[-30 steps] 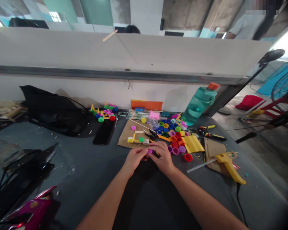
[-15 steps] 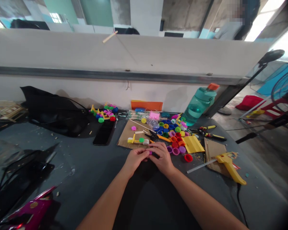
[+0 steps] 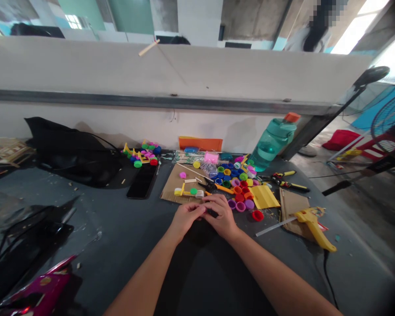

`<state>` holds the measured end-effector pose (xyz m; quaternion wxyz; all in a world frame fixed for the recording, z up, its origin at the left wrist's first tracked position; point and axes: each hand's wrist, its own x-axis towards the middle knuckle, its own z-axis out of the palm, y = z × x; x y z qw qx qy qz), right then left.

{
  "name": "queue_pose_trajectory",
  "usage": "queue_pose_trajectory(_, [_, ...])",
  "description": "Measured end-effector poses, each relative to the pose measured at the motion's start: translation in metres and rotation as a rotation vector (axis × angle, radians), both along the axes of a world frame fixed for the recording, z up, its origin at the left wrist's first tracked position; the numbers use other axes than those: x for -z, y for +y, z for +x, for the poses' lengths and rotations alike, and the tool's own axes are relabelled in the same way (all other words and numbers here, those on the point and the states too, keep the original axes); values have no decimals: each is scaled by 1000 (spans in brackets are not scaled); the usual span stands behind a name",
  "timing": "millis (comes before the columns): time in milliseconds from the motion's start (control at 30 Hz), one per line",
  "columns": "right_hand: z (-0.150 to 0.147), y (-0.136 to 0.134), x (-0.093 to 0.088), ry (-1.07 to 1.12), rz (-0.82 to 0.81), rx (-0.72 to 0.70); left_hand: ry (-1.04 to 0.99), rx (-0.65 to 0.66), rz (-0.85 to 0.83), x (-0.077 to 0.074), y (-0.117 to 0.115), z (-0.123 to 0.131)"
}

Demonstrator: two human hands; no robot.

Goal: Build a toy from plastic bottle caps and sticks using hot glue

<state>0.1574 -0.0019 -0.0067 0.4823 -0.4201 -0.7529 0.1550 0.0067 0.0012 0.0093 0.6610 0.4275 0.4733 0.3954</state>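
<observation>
My left hand [image 3: 185,218] and my right hand [image 3: 220,213] meet on the dark table [image 3: 125,237], fingers pinched together around a small piece that their fingers hide. A dark bit shows under my right fingers. Just beyond them lies a piece of brown cardboard [image 3: 174,182] carrying a small yellow stick frame with coloured caps [image 3: 187,192]. A heap of coloured bottle caps [image 3: 235,177] lies to the right of it, with purple caps [image 3: 240,205] and a red cap [image 3: 257,215] nearest my right hand.
A yellow glue gun [image 3: 312,221] rests on cardboard at right, its cord trailing off. A teal water bottle [image 3: 271,142], black phone [image 3: 142,180], black bag [image 3: 72,151], yellow folded sheet [image 3: 263,196] and cutters [image 3: 286,184] stand around. A person moves behind the partition [image 3: 184,66].
The purple piece seen between my fingers a second ago is now covered by them. My hands have barely shifted. The person behind the partition has moved left.
</observation>
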Motion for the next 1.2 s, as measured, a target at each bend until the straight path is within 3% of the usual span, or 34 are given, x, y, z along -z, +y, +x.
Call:
queue_pose_trajectory(233, [-1, -1, 1, -17, -5, -6, 65, -8, 42, 4, 0, -1])
queue_pose_trajectory(800, [1, 0, 0, 42, -13, 73, -66, -83, -37, 6, 2, -3])
queue_pose_trajectory(1200, [0, 0, -1, 50, -25, 58, -43, -33, -7, 8, 2, -5])
